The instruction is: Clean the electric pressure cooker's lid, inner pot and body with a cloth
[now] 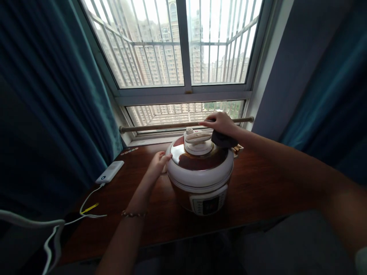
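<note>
A white and brown electric pressure cooker [200, 179] stands upright on the wooden table, its control panel towards me. Its lid is on, with a pale handle [198, 137] on top. My right hand [222, 123] grips a dark grey cloth [224, 139], which rests against the right rear part of the lid beside the handle. Against the lid's left rim lies my left hand [159, 162], thumb on the edge and fingers partly hidden along the side; it holds nothing that I can see.
On the table [258, 179] at the left lie a white power bank [110, 172], a white cable [90, 196] and a yellow tie [91, 208]. Behind the cooker are a horizontal rail [160, 126] and a barred window. Blue curtains [57, 76] hang at both sides.
</note>
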The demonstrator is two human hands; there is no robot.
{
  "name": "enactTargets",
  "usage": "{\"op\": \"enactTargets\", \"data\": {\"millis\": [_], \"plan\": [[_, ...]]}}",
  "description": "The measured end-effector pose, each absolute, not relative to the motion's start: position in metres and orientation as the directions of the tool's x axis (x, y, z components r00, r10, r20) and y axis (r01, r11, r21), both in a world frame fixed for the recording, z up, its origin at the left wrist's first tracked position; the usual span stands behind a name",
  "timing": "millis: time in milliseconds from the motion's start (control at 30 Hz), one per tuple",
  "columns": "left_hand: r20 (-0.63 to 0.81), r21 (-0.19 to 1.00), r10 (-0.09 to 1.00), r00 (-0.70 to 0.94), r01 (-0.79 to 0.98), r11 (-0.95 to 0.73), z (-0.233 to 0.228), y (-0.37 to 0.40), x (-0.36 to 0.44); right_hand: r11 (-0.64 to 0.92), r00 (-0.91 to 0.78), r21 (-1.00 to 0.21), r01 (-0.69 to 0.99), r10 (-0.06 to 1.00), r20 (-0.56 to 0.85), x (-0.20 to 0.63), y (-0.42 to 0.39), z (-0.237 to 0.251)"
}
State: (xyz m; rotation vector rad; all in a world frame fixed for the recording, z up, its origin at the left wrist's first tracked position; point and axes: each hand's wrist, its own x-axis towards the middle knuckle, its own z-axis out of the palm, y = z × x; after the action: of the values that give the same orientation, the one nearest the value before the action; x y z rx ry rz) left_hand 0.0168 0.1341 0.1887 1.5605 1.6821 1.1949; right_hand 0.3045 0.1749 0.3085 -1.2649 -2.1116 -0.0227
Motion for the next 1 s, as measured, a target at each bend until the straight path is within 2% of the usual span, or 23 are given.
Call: {"op": "enactTargets", "data": {"millis": [100,133,200,267,300,400,467,567,700,867,1000], "plan": [[0.313,0.74,0.934,-0.174,0.66,-0.125,0.219,0.132,0.019,0.327,0.03,-0.604,0.727,0.864,0.503,0.351,0.175,0.311],[0.404,0.655,0.906,-0.129,0.732,-0.188,0.232,0.131,0.025,0.282,0.105,-0.695,0.662,0.882,0.459,0.367,0.174,0.309],[0.517,0.538,0.855,0.032,0.765,-0.354,0.258,0.13,0.048,0.221,0.215,-0.828,0.515,0.902,0.374,0.398,0.17,0.3],[0.52,0.415,0.82,0.241,0.767,-0.489,0.278,0.129,0.079,0.199,0.302,-0.903,0.382,0.896,0.326,0.424,0.163,0.28],[0.491,0.312,0.816,0.306,0.813,-0.492,0.285,0.128,0.096,0.201,0.346,-0.926,0.32,0.885,0.311,0.433,0.159,0.266],[0.456,-0.018,0.831,0.32,0.936,-0.35,0.291,0.126,0.135,0.197,0.458,-0.969,0.146,0.855,0.243,0.448,0.14,0.206],[0.45,-0.128,0.833,0.32,0.947,-0.295,0.288,0.128,0.146,0.161,0.453,-0.985,0.057,0.875,0.169,0.445,0.124,0.159],[0.402,-0.191,0.828,0.391,0.92,-0.341,0.283,0.137,0.146,0.11,0.319,-0.993,0.038,0.94,0.116,0.421,0.102,0.093],[0.366,-0.283,0.766,0.529,0.847,-0.45,0.282,0.153,0.135,0.226,0.207,-0.971,0.077,0.949,0.238,0.38,0.089,0.036],[0.363,-0.299,0.679,0.639,0.769,-0.565,0.28,0.163,0.129,0.278,0.074,-0.949,-0.151,0.96,0.27,0.358,0.092,0.018],[0.363,-0.274,0.643,0.674,0.737,-0.618,0.278,0.163,0.133,0.27,0.049,-0.941,-0.204,0.963,0.265,0.359,0.091,0.02]]}}
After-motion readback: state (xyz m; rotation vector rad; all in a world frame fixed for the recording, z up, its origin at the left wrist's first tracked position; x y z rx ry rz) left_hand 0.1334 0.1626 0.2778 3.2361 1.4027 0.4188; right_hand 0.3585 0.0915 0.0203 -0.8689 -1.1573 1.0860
